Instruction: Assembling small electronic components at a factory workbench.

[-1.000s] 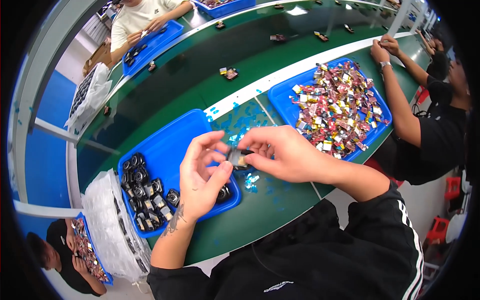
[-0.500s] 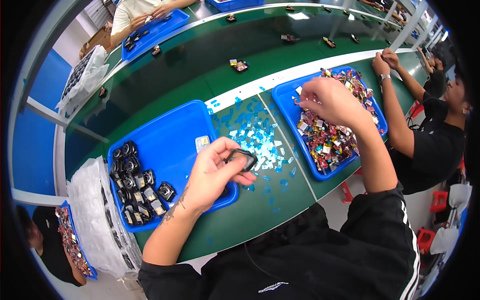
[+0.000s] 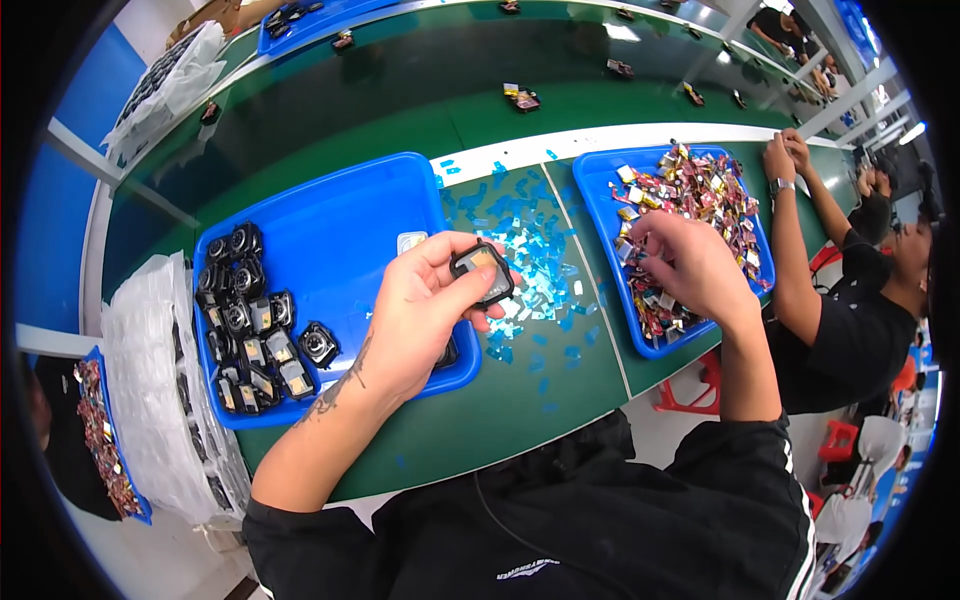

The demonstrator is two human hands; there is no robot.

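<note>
My left hand (image 3: 415,310) is closed on a small black squarish case (image 3: 485,276), thumb across its grey face with a tan patch. It hovers between the left blue tray (image 3: 330,230) and blue film scraps. Similar black cases (image 3: 240,320) cluster at the left of that tray, some with a round black part showing, others grey-faced. My right hand (image 3: 695,265) is over the right blue tray (image 3: 600,200), which is heaped with small reddish circuit pieces (image 3: 700,190) bearing silver and yellow parts. Its thumb and index finger are bent and apart, with nothing visible between them.
Blue film scraps (image 3: 525,260) litter the green tabletop (image 3: 520,400). Beyond a white rail (image 3: 510,155), a green belt carries spaced circuit pieces (image 3: 521,97). White-wrapped stacked trays (image 3: 150,370) stand at the left edge. A co-worker (image 3: 850,310) sits close on the right.
The view has shifted. My left hand has turned the case so that its grey face shows more. My right hand has moved lower and nearer over the circuit pieces, its fingers opening.
</note>
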